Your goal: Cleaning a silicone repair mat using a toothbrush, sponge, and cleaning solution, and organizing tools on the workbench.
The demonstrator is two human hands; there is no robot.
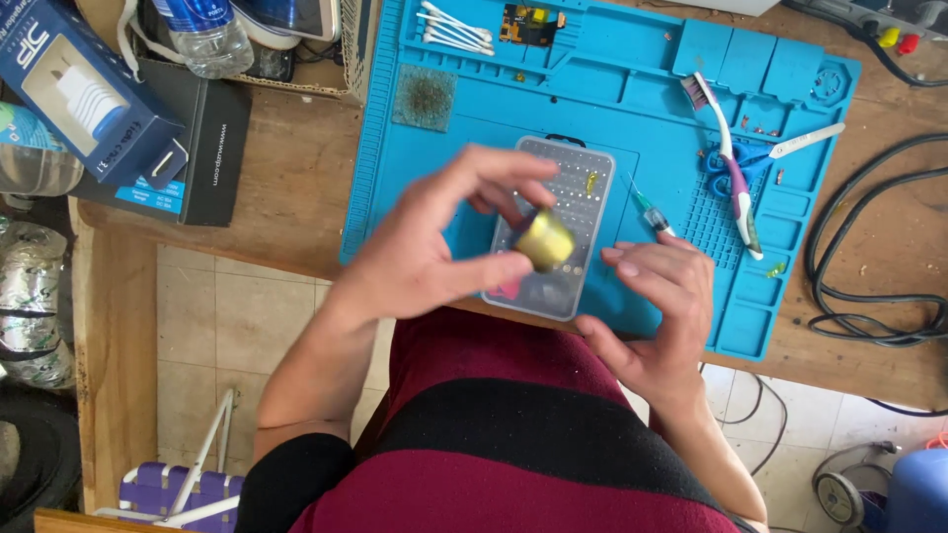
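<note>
Small brass-coloured cylindrical cap (544, 240), pinched between thumb and fingers of the closed left hand (434, 242), hangs above the grey translucent bit case (553, 222), just left of the open, empty right hand (657, 306).

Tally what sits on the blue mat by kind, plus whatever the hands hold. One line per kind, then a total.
Clear bit case: 1
Toothbrush: 1
Syringe: 1
Blue-handled scissors: 1
Small circuit board: 1
Cotton swabs, a bunch, too tangled to count: 1
Small gold-coloured cylinder, pinched in the left hand: 1
Right hand: holds nothing
Total: 7
</note>
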